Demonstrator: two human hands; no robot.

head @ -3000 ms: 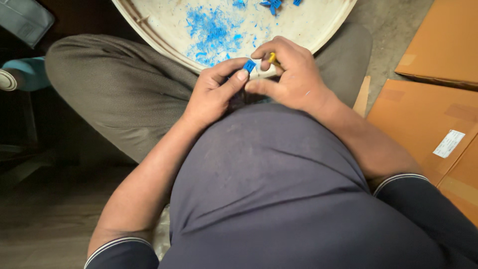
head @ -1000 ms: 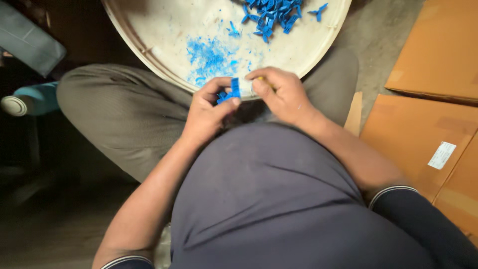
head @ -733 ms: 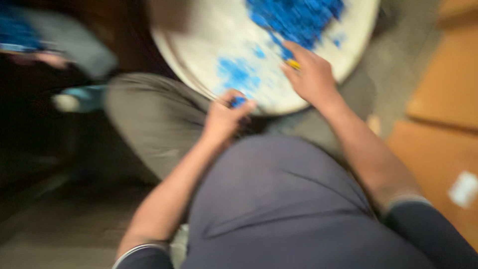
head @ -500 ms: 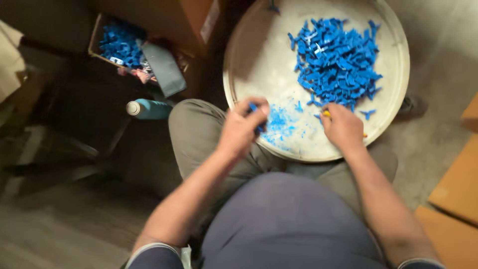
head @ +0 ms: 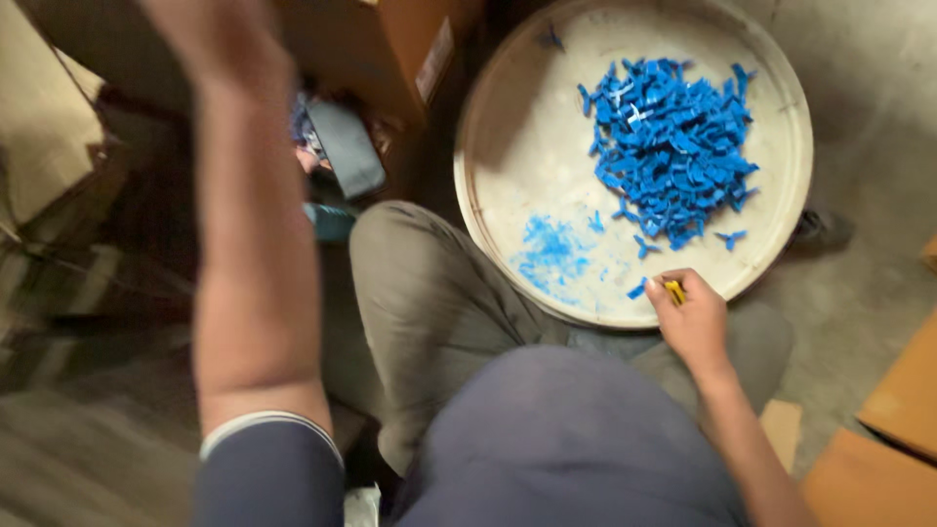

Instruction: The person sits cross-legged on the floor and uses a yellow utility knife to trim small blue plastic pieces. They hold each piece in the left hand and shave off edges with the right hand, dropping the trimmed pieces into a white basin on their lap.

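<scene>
Left arm has swung up toward brown cardboard box (head: pixel 390 49); left hand (head: pixel 220 39) blurred, grip unreadable; right hand (head: pixel 691 317) pinches small yellow tool (head: pixel 674 291) beside loose blue plastic clip (head: pixel 637 289) on round white tray (head: pixel 508 166); clip looks light, stiff, slippery; best pinched across body.

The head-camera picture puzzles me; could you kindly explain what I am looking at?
The camera sits on a seated person's head and looks down at their own lap and arms. There is no machine, only two bare hands. The right hand rests at the near edge of a round white tray and pinches a small yellow tool. A heap of small blue plastic pieces lies in the tray, with blue dust nearer the knees. The left hand is raised and blurred toward a cardboard box; whether it holds anything cannot be told.
</scene>
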